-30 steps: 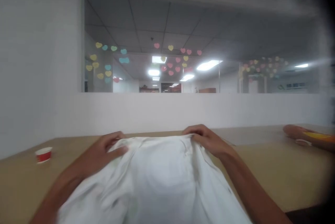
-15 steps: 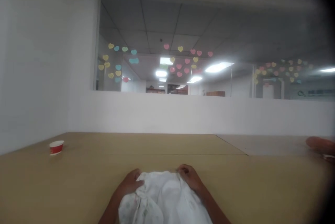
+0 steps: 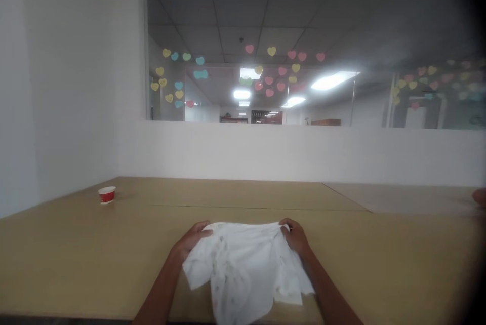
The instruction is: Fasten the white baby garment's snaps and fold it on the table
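Moved: white cotton garment (image 3: 243, 269) now hangs lower, unfurled over tan tabletop (image 3: 76, 249)
Left hand (image 3: 192, 241): pinching its far edge
Right hand (image 3: 295, 238): pinching its far edge

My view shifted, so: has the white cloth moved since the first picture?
Yes, down: the white cloth now lies on the table, its top edge below the red cup in view, not above it.
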The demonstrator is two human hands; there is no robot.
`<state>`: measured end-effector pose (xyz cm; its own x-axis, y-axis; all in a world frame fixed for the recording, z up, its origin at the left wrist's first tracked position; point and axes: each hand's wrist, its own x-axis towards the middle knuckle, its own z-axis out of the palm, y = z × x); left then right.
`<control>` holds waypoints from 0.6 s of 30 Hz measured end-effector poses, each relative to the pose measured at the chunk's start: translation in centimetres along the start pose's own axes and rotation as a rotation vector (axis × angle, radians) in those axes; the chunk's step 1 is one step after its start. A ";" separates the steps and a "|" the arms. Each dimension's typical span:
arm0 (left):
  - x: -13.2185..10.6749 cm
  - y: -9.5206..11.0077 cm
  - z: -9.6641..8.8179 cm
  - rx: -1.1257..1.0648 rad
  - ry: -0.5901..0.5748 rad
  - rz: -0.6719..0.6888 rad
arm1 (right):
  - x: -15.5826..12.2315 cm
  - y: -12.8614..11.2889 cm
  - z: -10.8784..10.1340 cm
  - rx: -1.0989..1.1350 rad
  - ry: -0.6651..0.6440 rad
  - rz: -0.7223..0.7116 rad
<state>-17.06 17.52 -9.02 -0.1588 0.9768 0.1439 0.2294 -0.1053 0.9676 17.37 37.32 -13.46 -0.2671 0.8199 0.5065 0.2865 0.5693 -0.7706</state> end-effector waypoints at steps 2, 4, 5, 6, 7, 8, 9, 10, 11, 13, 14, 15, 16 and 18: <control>0.0 -0.1 -0.3 -0.021 -0.070 0.024 | 0.3 0.5 -0.3 -0.010 0.137 0.053; 0.4 -0.4 -0.5 -0.012 -0.073 0.056 | 0.5 0.7 -0.5 -0.018 0.242 0.098; 0.7 -0.6 -0.7 -0.003 -0.043 0.078 | 0.5 0.7 -0.6 -0.021 0.284 0.115; 1.0 -0.9 -0.8 0.013 0.007 0.103 | 0.5 0.7 -0.7 -0.022 0.318 0.130; 1.4 -1.1 -1.0 0.038 0.073 0.130 | 0.5 0.7 -0.8 -0.021 0.344 0.141; 1.8 -1.4 -1.2 0.075 0.152 0.160 | 0.5 0.7 -0.8 -0.019 0.360 0.150; 2.0 -1.6 -1.4 0.127 0.235 0.192 | 0.4 0.7 -0.8 -0.017 0.368 0.159; 2.2 -1.8 -1.6 0.191 0.317 0.223 | 0.4 0.7 -0.8 -0.014 0.367 0.167; 2.3 -2.0 -1.8 0.264 0.394 0.252 | 0.4 0.6 -0.8 -0.011 0.358 0.174; 2.2 -2.0 -2.1 0.413 0.533 0.293 | 0.4 0.5 -0.6 0.004 0.315 0.185; 2.1 -2.0 -2.1 0.480 0.593 0.303 | 0.4 0.3 -0.5 0.020 0.279 0.184; 1.9 -1.8 -2.0 0.538 0.642 0.309 | 0.5 0.0 -0.3 0.043 0.233 0.178; 1.8 -1.7 -1.9 0.585 0.675 0.316 | 0.5 -0.3 -0.2 0.072 0.179 0.165; 1.7 -1.3 -1.1 0.649 0.637 0.354 | 0.4 -1.2 -0.1 0.143 0.060 0.121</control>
<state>-18.69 19.10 -9.79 -0.4247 0.6046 0.6739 0.8175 -0.0636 0.5723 17.01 36.95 -12.29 -0.1818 0.8866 0.4253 0.1781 0.4551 -0.8725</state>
